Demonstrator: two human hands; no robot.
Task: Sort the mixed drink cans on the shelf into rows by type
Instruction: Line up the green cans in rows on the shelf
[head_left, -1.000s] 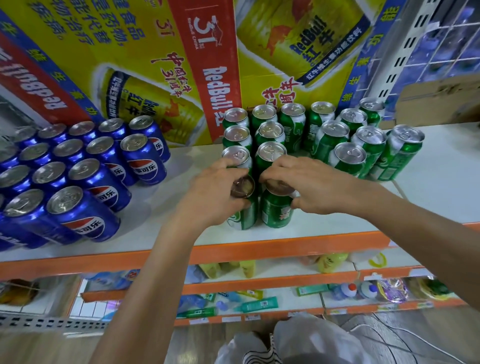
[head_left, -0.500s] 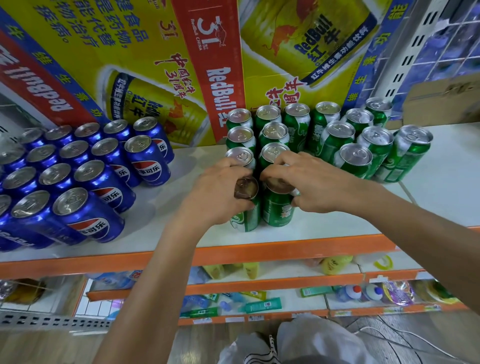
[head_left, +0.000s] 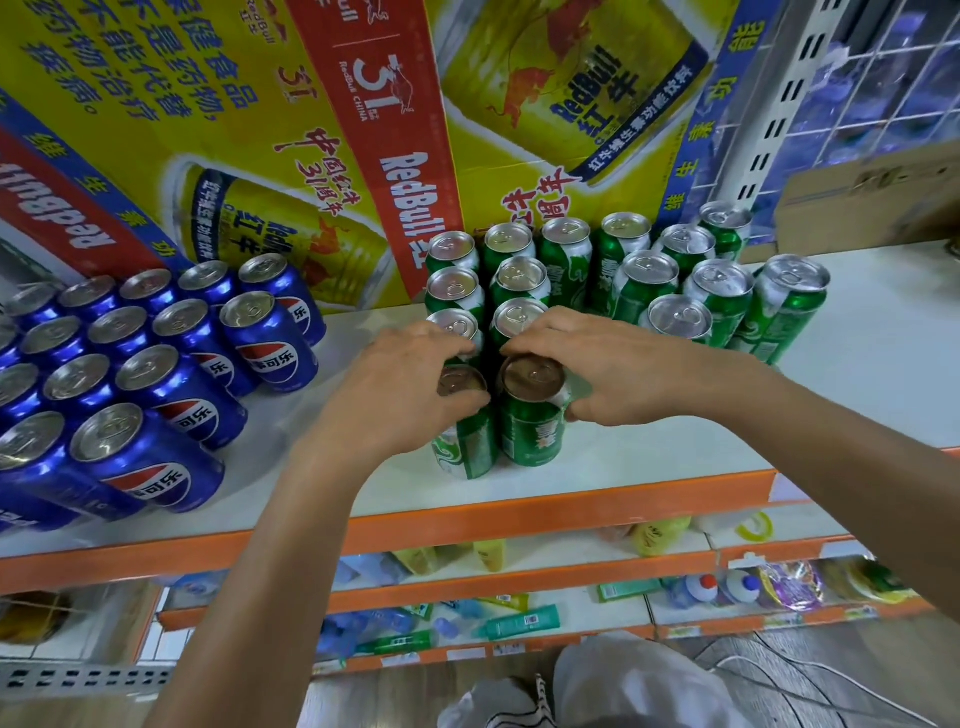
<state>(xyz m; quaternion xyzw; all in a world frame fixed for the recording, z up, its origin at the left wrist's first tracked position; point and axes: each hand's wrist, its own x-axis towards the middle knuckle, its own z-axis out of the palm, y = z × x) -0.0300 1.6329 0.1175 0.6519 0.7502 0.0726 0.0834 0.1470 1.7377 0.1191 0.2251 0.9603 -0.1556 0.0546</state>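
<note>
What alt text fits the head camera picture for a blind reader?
The left hand grips one green can, the right hand the neighbouring can, at the front of a white shelf. More green cans stand behind; blue cans at left.

Bare shelf (head_left: 862, 364) right of green cans (head_left: 717, 291)

Bright light glints off blue cans (head_left: 270, 343); my left hand (head_left: 400, 395) and right hand (head_left: 618, 374) shade two green cans (head_left: 532, 436); edges bow.

Orange-edged shelving (head_left: 519, 524), yellow cartons (head_left: 156, 130), wood floor (head_left: 62, 712)
</note>
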